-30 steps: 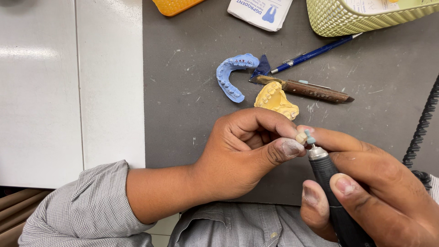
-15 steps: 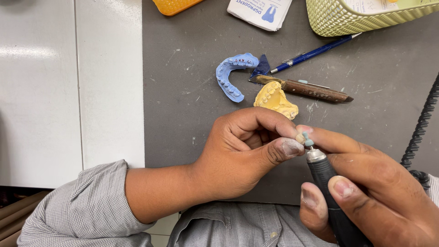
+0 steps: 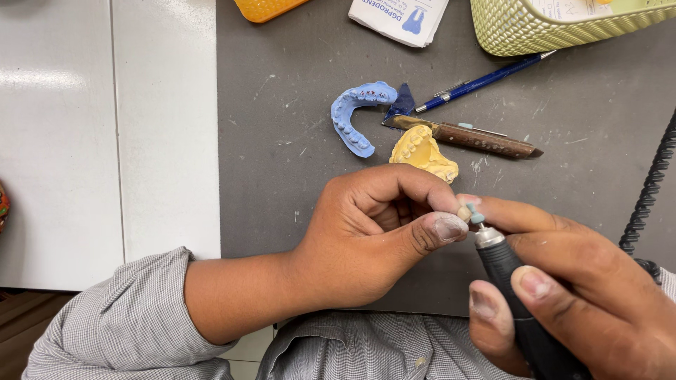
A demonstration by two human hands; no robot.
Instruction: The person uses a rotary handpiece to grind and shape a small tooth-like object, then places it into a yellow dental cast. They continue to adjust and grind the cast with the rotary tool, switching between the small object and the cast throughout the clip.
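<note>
My left hand [image 3: 373, 236] pinches a tiny pale tooth-shaped piece [image 3: 463, 212] between thumb and forefinger, low in the middle of the view. My right hand [image 3: 574, 288] grips a black rotary handpiece [image 3: 517, 302] like a pen. Its small light-blue tip [image 3: 475, 217] touches the pale piece. Just beyond my left knuckles lies a yellow dental cast [image 3: 424, 153] on the dark grey mat [image 3: 282, 141].
A blue bite impression [image 3: 354, 112], a wooden-handled knife [image 3: 468, 137] and a blue pen [image 3: 486, 81] lie on the mat. A yellow-green basket [image 3: 563, 32], a white packet [image 3: 401, 17] and an orange tray [image 3: 267, 8] line the far edge. A black coiled cord [image 3: 651, 186] runs down the right. White tabletop [image 3: 105, 141] lies left.
None of note: both hands hold the same pose, with only a slight shift of the handpiece tip against the pale piece.
</note>
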